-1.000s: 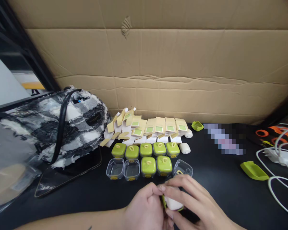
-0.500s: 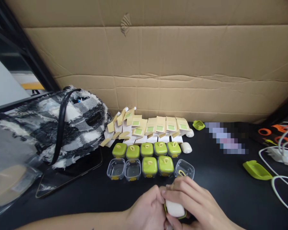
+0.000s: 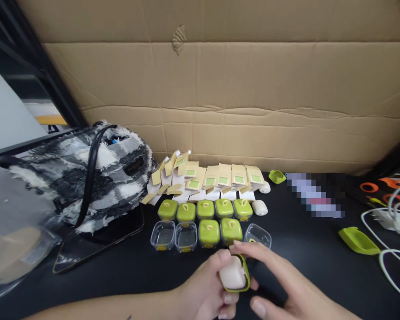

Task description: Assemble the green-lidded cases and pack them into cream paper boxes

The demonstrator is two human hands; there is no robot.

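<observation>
My left hand (image 3: 210, 284) grips a white earbud case (image 3: 232, 273) with a green silicone cover (image 3: 247, 280) around its right and lower edges. My right hand (image 3: 286, 284) is spread at the right of it, index fingertip by the cover's top edge and thumb apart below. Just beyond the hands, a clear plastic box (image 3: 258, 235) has a yellow loop inside. To its left stand two green-topped boxes (image 3: 231, 230) with yellow loops, then two uncovered clear boxes (image 3: 163, 235). Behind them is a row of several green-topped boxes (image 3: 205, 209).
Several small cardboard boxes (image 3: 223, 175) lie at the back, with white cases (image 3: 260, 207) beside them. Loose green covers (image 3: 358, 241) are at the right, near white cables (image 3: 383, 266). A fuzzy bag (image 3: 120, 164) and dark tablet (image 3: 103, 240) are at left. Cardboard (image 3: 220, 80) stands behind.
My right hand has loosened from the case and moved to the right, its fingers spreading. The case in my left hand has risen slightly and tilted, showing more of the green cover.
</observation>
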